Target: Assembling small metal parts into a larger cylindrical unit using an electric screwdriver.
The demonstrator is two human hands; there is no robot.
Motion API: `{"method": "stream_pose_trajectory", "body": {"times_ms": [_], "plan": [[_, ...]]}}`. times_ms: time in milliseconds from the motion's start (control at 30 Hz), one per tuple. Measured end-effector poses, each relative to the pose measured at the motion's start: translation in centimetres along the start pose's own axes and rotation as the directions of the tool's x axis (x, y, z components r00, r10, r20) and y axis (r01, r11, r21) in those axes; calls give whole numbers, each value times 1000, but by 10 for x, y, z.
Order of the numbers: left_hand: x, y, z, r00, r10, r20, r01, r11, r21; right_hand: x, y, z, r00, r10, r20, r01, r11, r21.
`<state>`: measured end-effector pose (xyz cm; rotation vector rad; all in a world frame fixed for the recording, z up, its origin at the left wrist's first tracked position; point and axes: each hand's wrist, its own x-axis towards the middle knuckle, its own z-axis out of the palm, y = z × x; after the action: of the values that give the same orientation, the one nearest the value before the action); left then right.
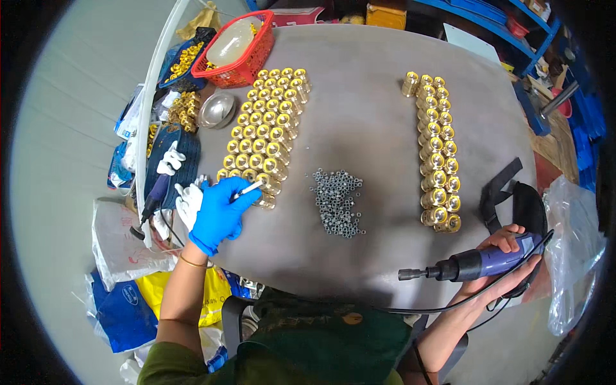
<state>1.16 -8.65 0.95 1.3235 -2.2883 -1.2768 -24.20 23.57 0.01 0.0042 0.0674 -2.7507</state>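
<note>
In a blue glove, my left hand (221,210) is closed on a thin white rod (249,190) that points right. It hovers at the near end of several rows of brass-coloured cylindrical fittings (256,131); the glove and rod cover some of them. Bare, my right hand (507,262) is wrapped round a purple and black electric screwdriver (478,263) near the table's right edge. The socket bit of the screwdriver points left. Between the hands lies a loose heap of small grey hex nuts (338,205). A second, narrower block of the brass fittings (436,151) stands to the right.
At the far left are a red basket (263,54) and a metal bowl (217,109). Another purple screwdriver (155,192) and white gloves (188,204) lie by the left edge. A black strapped pouch (530,208) rests at the right edge. The screwdriver's cable (417,311) crosses the near edge.
</note>
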Motion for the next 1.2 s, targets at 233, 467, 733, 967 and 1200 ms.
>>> {"method": "stream_pose_trajectory", "body": {"times_ms": [233, 467, 733, 967, 1200], "plan": [[2, -22, 1, 930, 362, -68, -315, 876, 366, -5, -1, 4, 999, 29, 29, -28, 999, -21], [1, -29, 5, 768, 635, 86, -529, 551, 646, -7, -1, -2, 999, 37, -16, -37, 999, 5], [-5, -6, 5, 842, 456, 290, -532, 606, 592, -8, 5, 1, 999, 42, -26, -42, 999, -1], [-7, 3, 12, 856, 361, 370, -513, 682, 520, -15, 12, 11, 999, -52, 2, 52, 992, -115], [-63, 29, 87, 927, 51, 372, 89, 933, -349, -18, 21, 22, 985, -163, 51, 168, 976, -136]]}}
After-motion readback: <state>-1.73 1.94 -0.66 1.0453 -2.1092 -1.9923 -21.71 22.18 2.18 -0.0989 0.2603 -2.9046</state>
